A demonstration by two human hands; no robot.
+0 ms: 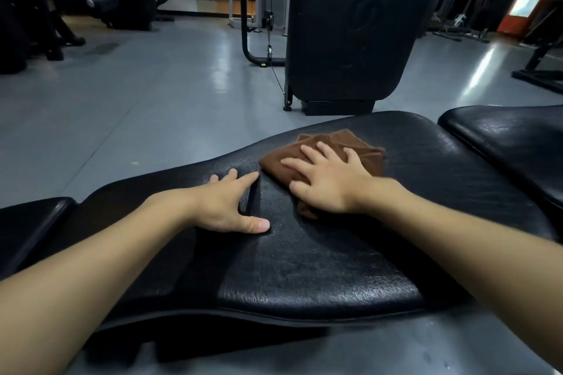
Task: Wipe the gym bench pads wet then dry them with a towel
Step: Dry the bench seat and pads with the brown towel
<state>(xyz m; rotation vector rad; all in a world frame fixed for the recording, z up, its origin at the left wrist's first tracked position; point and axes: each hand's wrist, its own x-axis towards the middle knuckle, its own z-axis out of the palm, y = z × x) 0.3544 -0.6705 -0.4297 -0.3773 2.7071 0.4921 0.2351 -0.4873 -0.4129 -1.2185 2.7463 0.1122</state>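
A long black bench pad stretches across the view, its surface shiny with small water drops. A folded brown towel lies on its far half. My right hand presses flat on the towel with fingers spread and straight. My left hand rests flat on the bare pad just left of the towel, thumb out, holding nothing. A second black pad adjoins at the right, a smaller one at the left.
A tall black machine housing with a cable and a curved steel frame stands on the grey floor just beyond the bench. More gym machines line the far left, and a frame base sits at the right edge.
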